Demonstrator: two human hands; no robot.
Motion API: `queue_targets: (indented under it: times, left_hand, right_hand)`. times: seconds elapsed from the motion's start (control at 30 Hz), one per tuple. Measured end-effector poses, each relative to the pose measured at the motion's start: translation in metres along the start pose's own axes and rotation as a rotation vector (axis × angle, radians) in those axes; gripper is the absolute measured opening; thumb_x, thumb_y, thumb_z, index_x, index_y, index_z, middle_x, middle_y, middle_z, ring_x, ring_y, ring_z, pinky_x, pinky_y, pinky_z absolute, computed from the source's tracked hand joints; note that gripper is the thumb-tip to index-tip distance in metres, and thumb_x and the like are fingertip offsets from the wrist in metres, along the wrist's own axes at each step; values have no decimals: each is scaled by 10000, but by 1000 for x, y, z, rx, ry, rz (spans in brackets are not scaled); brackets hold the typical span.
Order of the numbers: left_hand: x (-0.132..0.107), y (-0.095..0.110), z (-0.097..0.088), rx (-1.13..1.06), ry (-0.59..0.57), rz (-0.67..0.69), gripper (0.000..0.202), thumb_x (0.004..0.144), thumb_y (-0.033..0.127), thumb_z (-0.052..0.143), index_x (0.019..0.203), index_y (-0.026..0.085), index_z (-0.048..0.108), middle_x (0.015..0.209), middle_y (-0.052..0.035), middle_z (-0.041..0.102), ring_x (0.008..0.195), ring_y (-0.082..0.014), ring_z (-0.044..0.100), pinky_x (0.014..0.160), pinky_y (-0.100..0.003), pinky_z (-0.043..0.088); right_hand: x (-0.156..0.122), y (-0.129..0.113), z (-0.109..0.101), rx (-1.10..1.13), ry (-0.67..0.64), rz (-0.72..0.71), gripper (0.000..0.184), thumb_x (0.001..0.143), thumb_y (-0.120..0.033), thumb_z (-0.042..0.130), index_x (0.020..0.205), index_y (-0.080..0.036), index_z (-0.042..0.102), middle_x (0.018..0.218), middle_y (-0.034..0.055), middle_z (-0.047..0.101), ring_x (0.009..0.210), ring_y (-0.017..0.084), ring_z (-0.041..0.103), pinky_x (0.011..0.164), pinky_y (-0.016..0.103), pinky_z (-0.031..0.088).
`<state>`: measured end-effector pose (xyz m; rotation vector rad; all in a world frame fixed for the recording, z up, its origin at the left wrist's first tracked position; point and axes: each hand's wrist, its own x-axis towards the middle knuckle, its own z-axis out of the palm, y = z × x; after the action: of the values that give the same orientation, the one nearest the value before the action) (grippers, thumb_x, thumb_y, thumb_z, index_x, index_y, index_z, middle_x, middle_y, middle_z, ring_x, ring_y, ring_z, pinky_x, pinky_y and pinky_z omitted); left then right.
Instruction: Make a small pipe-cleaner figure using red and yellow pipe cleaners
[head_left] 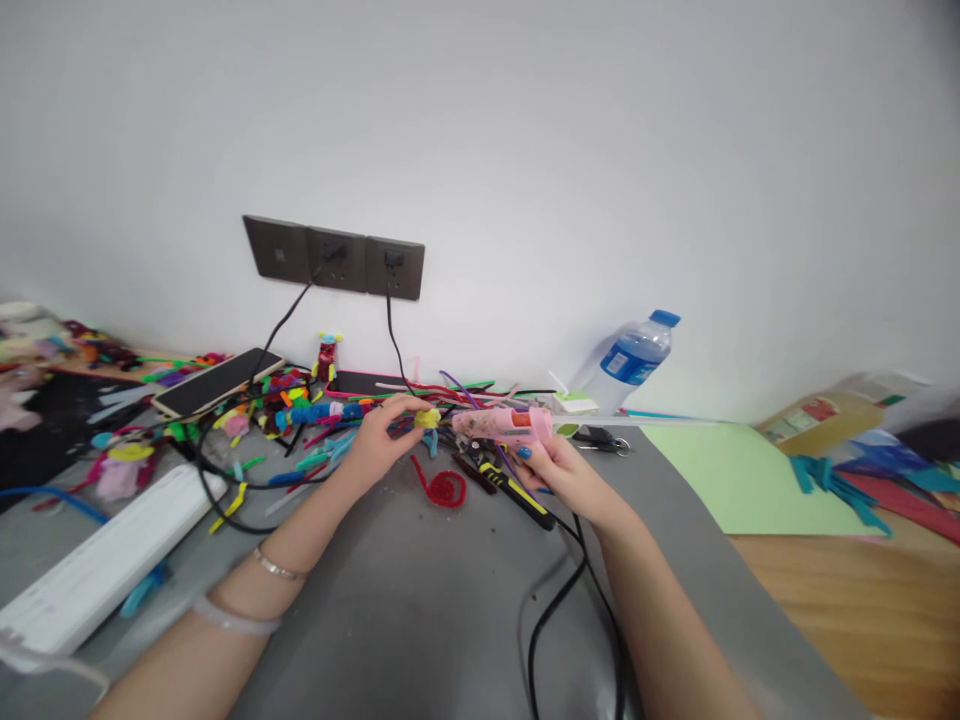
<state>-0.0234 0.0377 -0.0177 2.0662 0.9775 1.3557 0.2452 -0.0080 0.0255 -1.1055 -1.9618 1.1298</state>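
Observation:
My left hand (386, 440) pinches a small yellow fuzzy piece (428, 417) between thumb and fingers. My right hand (559, 475) is wrapped round the handle of a pink glue gun (510, 424), whose nozzle points left toward the yellow piece. Whether the nozzle touches it, I cannot tell. Below the gun lies a pair of wire strippers (521, 498) with yellow and black handles. A red pipe cleaner coiled into a spiral (444, 488) rests on the grey mat between my hands.
Pipe cleaners and small fuzzy figures (327, 358) lie along the wall. A phone (220, 383) and a white power strip (112, 560) are at left. Black cables (551, 600) cross the mat. A water bottle (636, 355) and green paper (739, 475) are at right.

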Motion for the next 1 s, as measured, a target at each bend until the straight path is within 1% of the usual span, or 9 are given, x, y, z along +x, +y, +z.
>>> queue_targets:
  times: [0.1, 0.2, 0.3, 0.43, 0.63, 0.87, 1.0]
  left_hand:
    - [0, 0, 0, 3, -5, 5, 237, 825, 115, 606, 1043, 188, 665, 1068, -75, 703, 1031, -204, 648, 934, -354, 510]
    - [0, 0, 0, 9, -16, 18, 223, 833, 133, 606, 1039, 190, 668, 1067, -76, 706, 1033, -208, 648, 936, -360, 510]
    - [-1, 1, 1, 8, -20, 22, 205, 843, 161, 609, 1037, 191, 669, 1061, -78, 709, 1028, -210, 650, 936, -365, 511]
    - [-1, 1, 1, -5, -8, 12, 210, 842, 156, 610, 1039, 193, 671, 1066, -78, 709, 1031, -209, 651, 937, -366, 512]
    - [0, 1, 0, -2, -5, 4, 219, 835, 145, 612, 1041, 194, 667, 1069, -81, 709, 1029, -214, 655, 930, -372, 517]
    - [0, 3, 1, -17, 6, 8, 215, 823, 122, 608, 1022, 189, 654, 1050, -70, 713, 1015, -200, 659, 919, -346, 519]
    - [0, 3, 0, -14, 8, -2, 212, 823, 123, 607, 1020, 185, 652, 1049, -75, 711, 1012, -200, 659, 913, -347, 521]
  right_hand:
    - [0, 1, -1, 26, 29, -27, 595, 881, -724, 405, 579, -213, 359, 486, -55, 346, 455, 77, 274, 454, 240, 241]
    - [1, 2, -1, 45, 34, -71, 584, 894, -711, 395, 590, -214, 358, 495, -56, 345, 456, 77, 278, 456, 241, 252]
    - [2, 1, 0, 32, 32, -82, 588, 901, -710, 377, 587, -213, 361, 495, -52, 355, 459, 78, 279, 462, 242, 264]
    - [2, -1, 0, 33, 30, -69, 589, 883, -732, 381, 598, -218, 355, 496, -58, 343, 461, 79, 269, 457, 239, 266]
    - [0, -1, 0, 9, 36, -20, 578, 882, -722, 400, 606, -215, 373, 490, -62, 334, 462, 83, 275, 458, 238, 279]
    - [0, 1, -1, -22, -6, 5, 611, 881, -730, 385, 559, -211, 371, 472, -43, 367, 457, 86, 316, 470, 249, 264]
    - [0, 0, -1, -9, -27, 8, 613, 878, -735, 386, 558, -213, 361, 471, -46, 356, 456, 82, 303, 468, 249, 255]
